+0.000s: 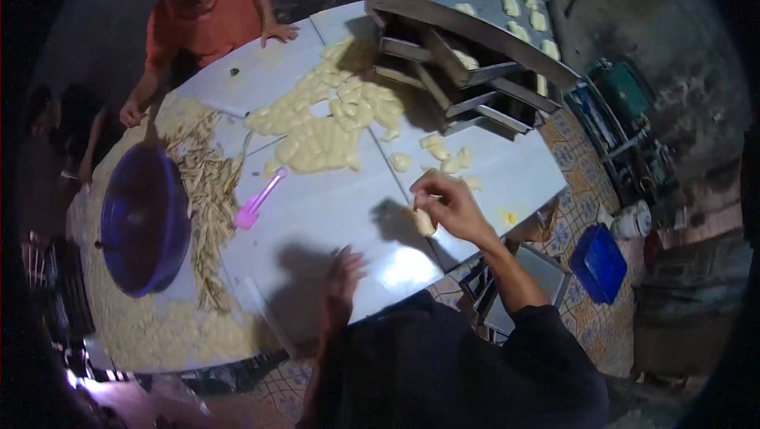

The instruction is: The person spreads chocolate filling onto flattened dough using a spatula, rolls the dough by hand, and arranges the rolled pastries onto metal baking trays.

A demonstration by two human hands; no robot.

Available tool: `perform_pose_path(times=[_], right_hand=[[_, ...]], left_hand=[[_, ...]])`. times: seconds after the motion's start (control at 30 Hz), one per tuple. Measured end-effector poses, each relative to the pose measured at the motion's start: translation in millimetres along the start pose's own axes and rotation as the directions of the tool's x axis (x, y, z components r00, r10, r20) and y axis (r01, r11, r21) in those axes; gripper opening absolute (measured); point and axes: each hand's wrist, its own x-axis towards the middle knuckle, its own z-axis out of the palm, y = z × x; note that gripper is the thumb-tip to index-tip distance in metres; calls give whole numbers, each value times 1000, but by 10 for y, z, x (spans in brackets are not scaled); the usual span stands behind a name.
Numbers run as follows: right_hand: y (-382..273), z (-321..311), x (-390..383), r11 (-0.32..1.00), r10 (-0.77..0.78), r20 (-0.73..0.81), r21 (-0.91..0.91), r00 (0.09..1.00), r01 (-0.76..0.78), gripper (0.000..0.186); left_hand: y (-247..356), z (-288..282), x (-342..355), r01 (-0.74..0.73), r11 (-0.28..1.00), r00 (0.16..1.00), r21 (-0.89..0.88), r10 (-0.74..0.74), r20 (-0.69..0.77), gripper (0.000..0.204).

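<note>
My right hand (447,206) is closed on a small pale piece of dough (424,223), held over the white table (332,207) near its front right edge. My left hand (342,280) hovers at the near edge of the tabletop with its fingers apart and nothing in them. Several loose dough pieces (448,161) lie just beyond my right hand. Farther off, a broad spread of soft, pale yellow dough lumps (321,144) covers the middle of the table. Left of centre rests a pink plastic scoop (248,214).
Metal trays (475,33) are stacked crookedly at the far right, the top one bearing dough pieces. A large purple basin (146,223) stands left, beside a heap of thin tan strips (210,199). Across the table is a person in orange (210,17). A blue crate (598,263) sits on the floor.
</note>
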Motion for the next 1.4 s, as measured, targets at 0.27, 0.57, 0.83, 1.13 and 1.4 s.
perform_pose_path(times=[0.27, 0.57, 0.83, 1.13, 1.4], right_hand=[[672, 1435, -127, 915, -309, 148, -224, 940, 336, 32], [1283, 1881, -206, 907, -107, 245, -373, 964, 195, 36], [1444, 1776, -323, 240, -196, 717, -627, 669, 742, 66], [1460, 1455, -318, 227, -194, 607, -737, 771, 637, 45], [1082, 1284, -267, 458, -419, 572, -538, 705, 708, 52]], left_hand=[[0, -42, -102, 35, 992, 905, -121, -83, -418, 26], [-397, -604, -184, 102, 572, 809, 814, 428, -403, 39], [-185, -515, -342, -70, 398, 997, 915, 67, 47, 82], [-491, -688, -493, 406, 388, 808, 828, 271, -523, 82], [-141, -823, -622, 121, 355, 973, 927, 141, -181, 51]])
